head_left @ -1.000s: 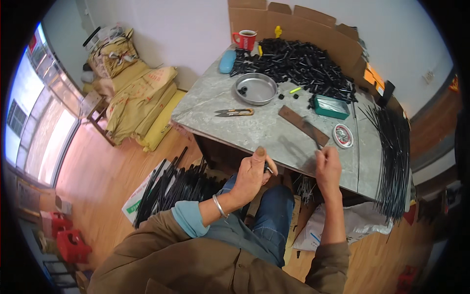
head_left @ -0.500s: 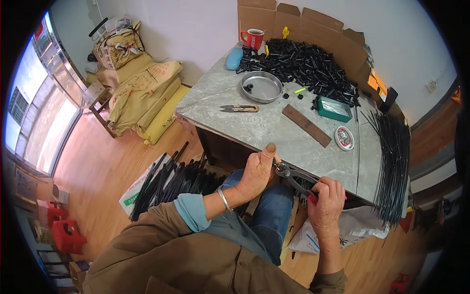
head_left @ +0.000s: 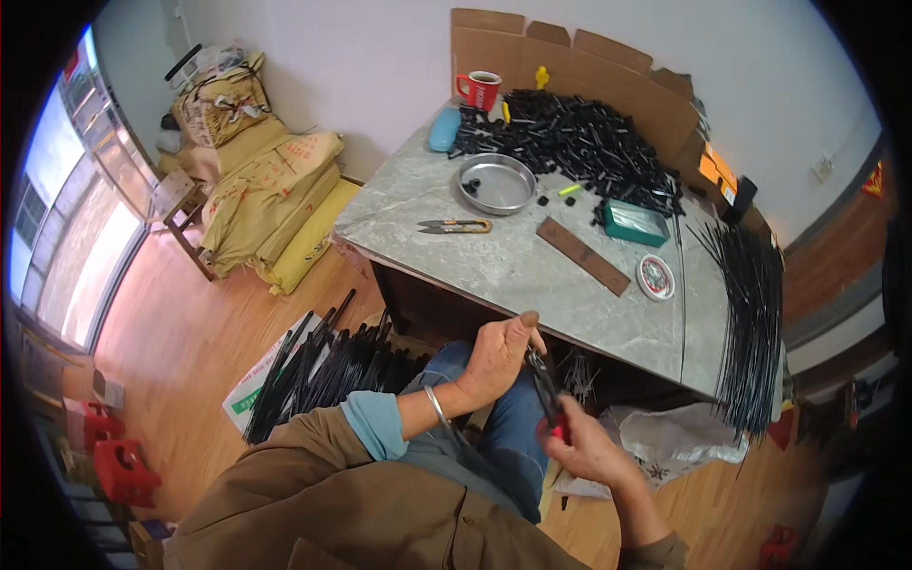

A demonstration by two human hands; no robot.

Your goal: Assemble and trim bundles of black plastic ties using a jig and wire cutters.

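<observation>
In front of the table's near edge, my left hand [head_left: 494, 361] is closed with its thumb up; the small thing in its fingers is mostly hidden. My right hand [head_left: 594, 451], slightly blurred, grips the red handles of dark pincers [head_left: 544, 382]. Their head points up and away and meets the left fingertips. On the table beyond lie thread snips [head_left: 454, 227] with orange handles, a brown flat strip [head_left: 583, 256] and a small round dish [head_left: 655, 276] of tiny bits. A round metal pan [head_left: 506, 206] holds a few small black pieces.
Black tubular pieces [head_left: 589, 138] are heaped against a cardboard screen [head_left: 608, 71]. Nearby are a red mug [head_left: 483, 91], a blue case [head_left: 444, 130] and a green box [head_left: 635, 234]. Long black rods [head_left: 750, 332] overhang the table's right; more rods [head_left: 332, 375] lie low at left. A white sack [head_left: 684, 432] sits below.
My right hand has moved left and down, and the pincers have swung to a steeper angle. The left hand keeps its grip. The whole view has shifted slightly.
</observation>
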